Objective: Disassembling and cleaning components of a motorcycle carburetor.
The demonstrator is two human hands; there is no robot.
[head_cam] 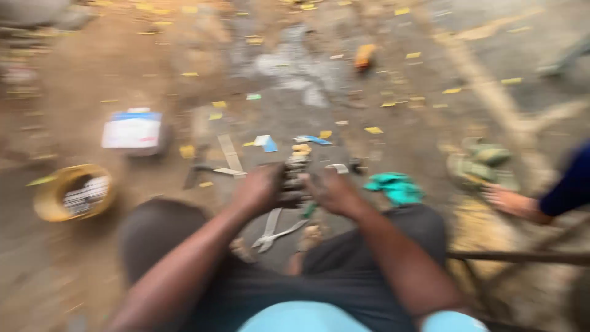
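A dark, blurred metal part (292, 184) sits between both hands, the left hand (258, 187) and right hand (332, 190) each closed on one side of it, above pliers (273, 230) on the littered floor (381, 86).
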